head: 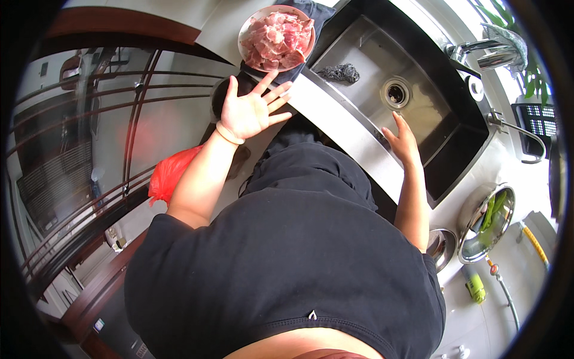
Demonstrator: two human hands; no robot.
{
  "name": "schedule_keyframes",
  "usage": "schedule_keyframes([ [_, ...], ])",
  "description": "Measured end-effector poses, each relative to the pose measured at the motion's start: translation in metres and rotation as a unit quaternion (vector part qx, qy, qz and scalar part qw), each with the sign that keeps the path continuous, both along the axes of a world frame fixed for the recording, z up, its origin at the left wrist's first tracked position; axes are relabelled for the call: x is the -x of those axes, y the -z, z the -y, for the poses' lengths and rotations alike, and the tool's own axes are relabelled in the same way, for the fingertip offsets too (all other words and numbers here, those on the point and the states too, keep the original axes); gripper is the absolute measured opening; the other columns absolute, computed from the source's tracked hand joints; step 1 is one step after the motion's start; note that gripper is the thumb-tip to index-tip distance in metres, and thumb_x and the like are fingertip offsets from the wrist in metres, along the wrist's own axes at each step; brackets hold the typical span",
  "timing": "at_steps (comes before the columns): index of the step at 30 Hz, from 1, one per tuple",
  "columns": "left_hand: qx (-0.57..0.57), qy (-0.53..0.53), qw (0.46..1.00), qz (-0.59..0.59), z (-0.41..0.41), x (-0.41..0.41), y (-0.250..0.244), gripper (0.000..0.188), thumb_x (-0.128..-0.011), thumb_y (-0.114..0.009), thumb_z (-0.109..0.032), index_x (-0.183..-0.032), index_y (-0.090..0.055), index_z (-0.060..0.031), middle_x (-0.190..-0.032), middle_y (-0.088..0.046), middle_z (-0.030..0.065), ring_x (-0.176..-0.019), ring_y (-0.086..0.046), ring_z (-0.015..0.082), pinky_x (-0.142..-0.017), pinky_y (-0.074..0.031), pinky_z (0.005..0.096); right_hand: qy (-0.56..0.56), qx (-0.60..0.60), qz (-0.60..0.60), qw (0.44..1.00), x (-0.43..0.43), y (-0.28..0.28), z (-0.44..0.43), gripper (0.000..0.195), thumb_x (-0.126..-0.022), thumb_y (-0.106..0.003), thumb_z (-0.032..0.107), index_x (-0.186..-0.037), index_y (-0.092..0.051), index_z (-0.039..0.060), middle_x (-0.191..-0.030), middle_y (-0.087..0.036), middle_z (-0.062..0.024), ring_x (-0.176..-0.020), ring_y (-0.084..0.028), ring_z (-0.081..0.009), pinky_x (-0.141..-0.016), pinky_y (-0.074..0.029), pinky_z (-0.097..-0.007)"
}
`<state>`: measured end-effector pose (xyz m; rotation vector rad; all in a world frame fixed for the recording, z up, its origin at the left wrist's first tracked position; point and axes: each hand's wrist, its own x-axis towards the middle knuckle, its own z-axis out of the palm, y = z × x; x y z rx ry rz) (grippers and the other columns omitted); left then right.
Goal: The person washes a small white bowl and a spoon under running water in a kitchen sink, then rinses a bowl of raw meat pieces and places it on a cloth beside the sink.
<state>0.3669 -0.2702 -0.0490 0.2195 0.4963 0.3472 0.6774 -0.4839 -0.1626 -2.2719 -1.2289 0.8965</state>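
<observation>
My left hand [251,112] is palm up with fingers spread, holding nothing; a pale bangle circles its wrist. Just beyond its fingertips, a pink-rimmed bowl [242,41] heaped with raw meat pieces [278,39] rests on a dark cloth [320,13] at the counter corner. My right hand [404,140] hovers over the near edge of a stainless steel sink [358,40], thumb and fingers apart, with nothing in it. Inside the basin lies a dark scouring pad or crumpled mesh [341,73], left of the round drain [396,93].
A mesh-covered faucet [493,51] and a slim curved tap [522,130] line the sink's far side. Right of the sink stand a steel bowl with green vegetables [491,211] and another metal vessel [441,249]. A red plastic bag [172,172] is beside my left forearm, near glass panels [107,121].
</observation>
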Motion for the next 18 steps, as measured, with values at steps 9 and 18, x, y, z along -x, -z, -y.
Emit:
schedule_keyframes([
  [9,-0.017,0.108,0.987,0.116,-0.026,-0.095,-0.008,0.088,-0.07,-0.031,-0.078,-0.138,-0.022,-0.0214,-0.144,-0.015,0.0097,-0.128,-0.024,0.028,-0.099,-0.02,0.0565,-0.063,-0.278,0.217,0.934,0.098,-0.129,-0.083,0.05,-0.064,-0.061,0.003,-0.112,-0.054,0.0147,-0.124,-0.044,-0.0108,-0.114,-0.042,-0.0271,-0.097,-0.031,-0.0406],
  [18,-0.099,0.212,0.965,0.12,-0.044,-0.144,-0.008,0.09,-0.07,-0.031,-0.078,-0.139,-0.017,-0.0217,-0.145,-0.008,0.0094,-0.125,-0.029,0.0278,-0.1,-0.027,0.0405,0.096,-0.293,0.201,0.93,0.114,-0.114,-0.119,0.028,-0.07,-0.06,0.005,-0.097,-0.06,0.011,-0.115,-0.049,-0.0111,-0.113,-0.042,-0.0311,-0.093,-0.031,-0.0428],
])
